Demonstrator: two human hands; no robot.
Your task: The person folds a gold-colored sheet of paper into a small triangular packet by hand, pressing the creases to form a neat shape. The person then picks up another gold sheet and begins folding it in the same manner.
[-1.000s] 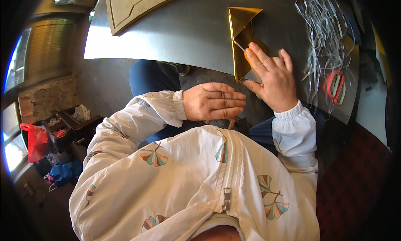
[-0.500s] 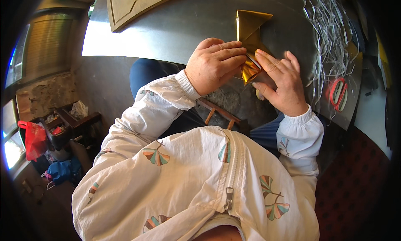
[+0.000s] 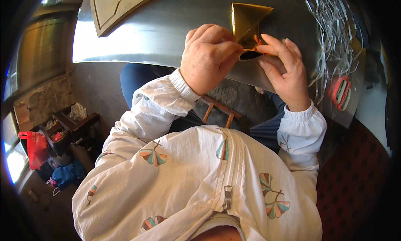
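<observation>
A folded piece of shiny gold foil paper point(image 3: 246, 26) lies on the dark tabletop point(image 3: 179, 40) in front of me, with a triangular flap at its far end. My left hand point(image 3: 209, 53) has its fingers curled and pinches the near left edge of the foil. At the near right edge, my right hand point(image 3: 286, 67) grips it between thumb and fingers. Between the two hands the near end is lifted, and a dark oval shows there. Parts of the fold are hidden behind my fingers.
Shiny silver strips point(image 3: 334, 44) hang in a loose bundle at the right, beside red-handled scissors point(image 3: 341, 94). A pale wooden panel point(image 3: 119, 7) lies at the far left. The table's near edge runs below my hands, above a wooden stool point(image 3: 219, 107).
Both hands moved from lying flat along the foil to pinching its near end. That end, which pointed down toward me, is now raised and folded away from me.
</observation>
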